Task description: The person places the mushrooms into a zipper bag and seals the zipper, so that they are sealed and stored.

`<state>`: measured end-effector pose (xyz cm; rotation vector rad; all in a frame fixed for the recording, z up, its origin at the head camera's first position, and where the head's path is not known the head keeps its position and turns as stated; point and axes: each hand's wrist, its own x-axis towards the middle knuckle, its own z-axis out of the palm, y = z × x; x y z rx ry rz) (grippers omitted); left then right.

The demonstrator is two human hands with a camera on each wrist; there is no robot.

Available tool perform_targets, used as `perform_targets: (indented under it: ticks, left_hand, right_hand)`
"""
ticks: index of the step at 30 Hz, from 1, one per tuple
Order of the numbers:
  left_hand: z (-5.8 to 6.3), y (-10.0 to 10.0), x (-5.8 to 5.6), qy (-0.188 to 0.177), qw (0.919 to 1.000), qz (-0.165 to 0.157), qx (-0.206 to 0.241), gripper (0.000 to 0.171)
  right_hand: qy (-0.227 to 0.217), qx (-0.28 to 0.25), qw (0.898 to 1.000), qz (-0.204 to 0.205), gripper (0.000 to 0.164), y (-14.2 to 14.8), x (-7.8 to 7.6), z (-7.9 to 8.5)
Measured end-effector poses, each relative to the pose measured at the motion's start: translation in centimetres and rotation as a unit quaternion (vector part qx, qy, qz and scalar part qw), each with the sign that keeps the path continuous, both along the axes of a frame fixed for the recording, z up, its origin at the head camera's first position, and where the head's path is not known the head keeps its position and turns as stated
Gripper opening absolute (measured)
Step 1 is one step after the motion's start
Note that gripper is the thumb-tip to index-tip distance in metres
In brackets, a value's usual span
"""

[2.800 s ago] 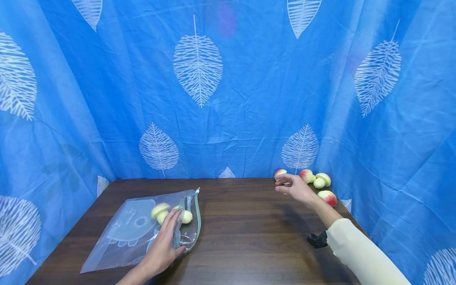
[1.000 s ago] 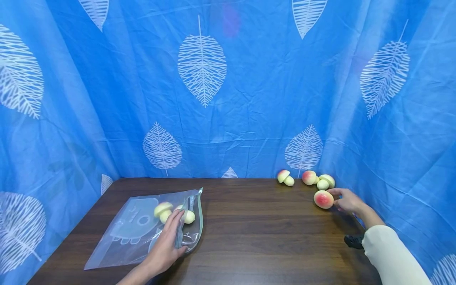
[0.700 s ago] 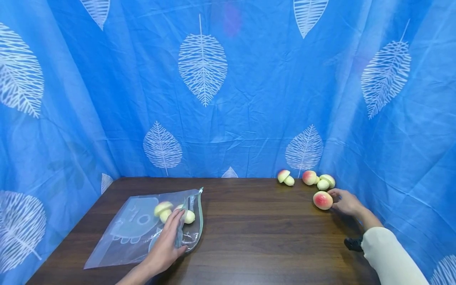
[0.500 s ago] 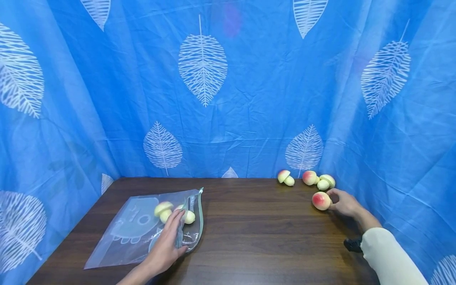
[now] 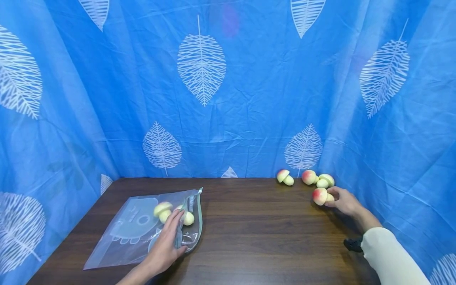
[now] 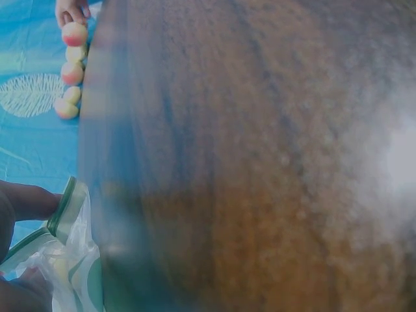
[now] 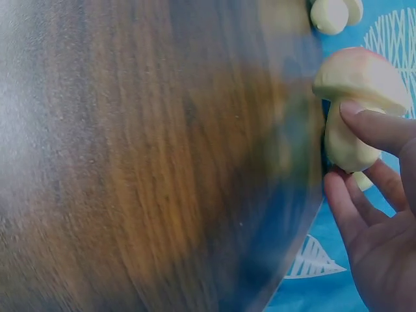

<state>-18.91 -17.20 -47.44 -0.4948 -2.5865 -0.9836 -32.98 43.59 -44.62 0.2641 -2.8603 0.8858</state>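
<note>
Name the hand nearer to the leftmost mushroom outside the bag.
Right. The right hand is to the right of that mushroom, gripping another mushroom; the left hand is farther off to its left, at the bag.

The left hand [image 5: 164, 242] partly covers one mushroom [image 5: 189, 219] inside the plastic bag [image 5: 114, 253], hand and bag are cut off by the left-wrist view's edges, and the table surface [image 6: 227, 162] there is blurred.

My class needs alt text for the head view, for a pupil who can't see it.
The right hand holds a red-and-cream mushroom near three others at a wooden table's far right corner. The left hand rests on a see-through bag with two mushrooms inside; a blue leaf-print curtain hangs behind.
</note>
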Motion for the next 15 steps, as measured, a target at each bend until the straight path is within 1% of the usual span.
perform_targets:
  ticks: [5,11,15]
  left_hand:
    - [0.0,-0.1,-0.1,0.003,1.0000,0.000,-0.003,0.105]
    - [0.1,-0.1,-0.1,-0.006,1.0000,-0.003,-0.001,0.105]
    - [0.3,-0.1,0.0,-0.011,0.9999,-0.007,-0.001,0.106]
  right_hand:
    - [-0.015,-0.004,1.000,-0.006,0.055,0.0,0.2,0.8]
    - [-0.027,-0.007,1.000,0.000,0.058,-0.1,0.3,1.7]
    - [-0.027,-0.009,1.000,0.005,0.059,-0.4,0.2,2.2]
